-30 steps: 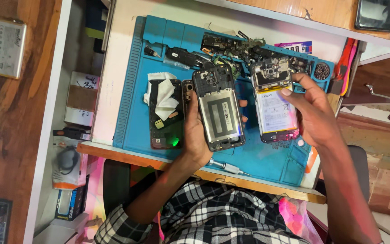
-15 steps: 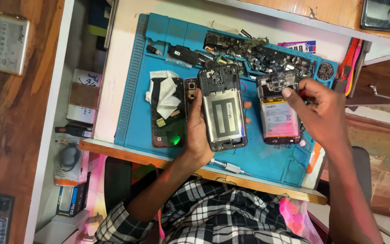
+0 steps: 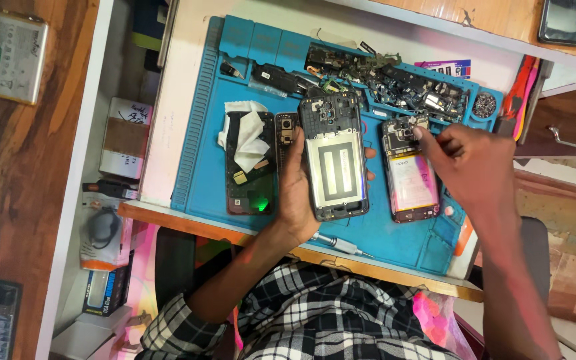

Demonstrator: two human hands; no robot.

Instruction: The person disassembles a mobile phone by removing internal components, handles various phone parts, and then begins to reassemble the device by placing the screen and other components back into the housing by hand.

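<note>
- Hands are working over a blue silicone repair mat (image 3: 201,133) lying on the white bench (image 3: 181,67).
- Left hand (image 3: 298,193) is gripping an opened black phone frame with a silver inner plate (image 3: 335,163), holding it upright just above the mat.
- Right hand (image 3: 468,160) is pinching its fingertips (image 3: 420,133) at the top edge of a second opened phone with a pale battery (image 3: 409,177), lying flat on the mat; I cannot tell whether anything is caught between them.
- Risk, as I judge it: the pinching fingers could be tearing a thin connector if pulled askew, and the held frame could be slipping onto the parts below.
- Mat's top trays are holding loose circuit boards and scraps (image 3: 395,80); a round recess (image 3: 483,105) is holding small screws.
</note>
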